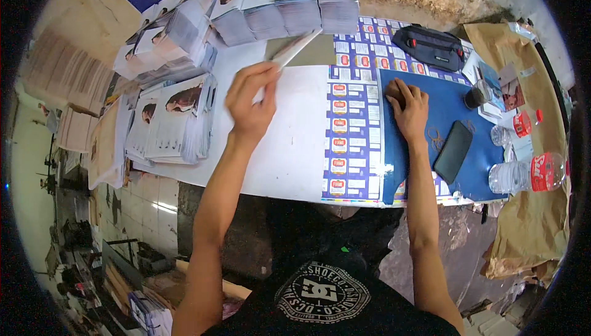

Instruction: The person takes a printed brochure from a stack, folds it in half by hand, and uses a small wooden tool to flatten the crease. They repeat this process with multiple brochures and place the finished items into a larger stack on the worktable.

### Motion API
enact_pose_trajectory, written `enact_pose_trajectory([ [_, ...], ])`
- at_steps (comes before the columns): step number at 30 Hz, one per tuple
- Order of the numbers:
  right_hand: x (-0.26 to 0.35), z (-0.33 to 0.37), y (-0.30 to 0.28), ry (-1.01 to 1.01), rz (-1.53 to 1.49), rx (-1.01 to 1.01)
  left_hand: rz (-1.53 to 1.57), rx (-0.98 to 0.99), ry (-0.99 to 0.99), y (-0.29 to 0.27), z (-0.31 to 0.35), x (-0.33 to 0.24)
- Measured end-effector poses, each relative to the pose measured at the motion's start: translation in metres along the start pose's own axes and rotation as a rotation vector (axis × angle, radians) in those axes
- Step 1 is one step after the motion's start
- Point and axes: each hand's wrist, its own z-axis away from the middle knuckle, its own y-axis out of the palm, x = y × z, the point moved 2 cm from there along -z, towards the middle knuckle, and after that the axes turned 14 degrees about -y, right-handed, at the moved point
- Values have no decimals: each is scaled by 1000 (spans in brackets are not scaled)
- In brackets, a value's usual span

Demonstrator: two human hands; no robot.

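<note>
My left hand (pixel 252 97) is closed on a thin printed booklet (pixel 298 48), tilted up and seen nearly edge-on. It is raised over the white sheet (pixel 277 139) on the table, near a grey-brown board (pixel 315 53). My right hand (pixel 409 109) rests on the left part of a blue sheet (pixel 474 102), its fingers curled under. What they hold, if anything, is hidden. Beyond the booklet stand tall stacks of printed booklets (pixel 297 13) with a brown picture on top. More such booklets (pixel 178 117) are piled to the left.
A dark phone (pixel 453 151) and rubber bands (pixel 436 139) lie right of my right hand. Plastic bottles (pixel 542 172) and a dark drink cup (pixel 477 97) stand further right. A dark waist bag (pixel 429 47) lies behind the blue sheet, and brown paper (pixel 529 219) hangs at the right edge.
</note>
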Motion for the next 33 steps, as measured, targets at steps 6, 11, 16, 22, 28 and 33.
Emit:
enact_pose_trajectory([
  [6,-5,-6,5,41,-139,-62,-200,479,-92,68,61,103],
  [11,-7,-7,-1,70,-111,-104,-365,503,-249,31,56,94],
  [16,2,-9,-19,36,-47,-266,-1163,308,-571,-92,33,139],
  [22,102,9,-28,17,-852,21,-1006,509,-700,-144,95,88],
  [28,187,23,-46,-110,-1010,144,-413,278,-413,-129,56,-62],
  [33,156,19,-76,-15,-1072,79,57,577,-728,-145,21,-79],
])
